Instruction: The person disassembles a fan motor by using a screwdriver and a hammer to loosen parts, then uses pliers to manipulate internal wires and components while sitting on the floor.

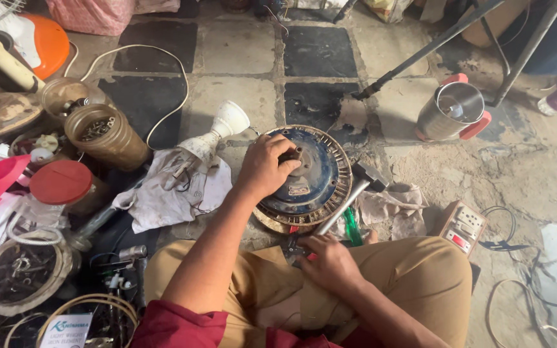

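Head view: the left hand (267, 166) lies palm-down on the round blue motor housing (311, 171), fingers curled over its centre hub, gripping it. The housing rests on the tiled floor (240, 48) just ahead of the person's knees. The right hand (330, 259) sits on the lap, fingers closed on a small red-handled tool (299, 248) at the housing's near edge. A hammer (356, 190) leans against the housing's right side, and a dirty white cloth (172, 190) lies to its left.
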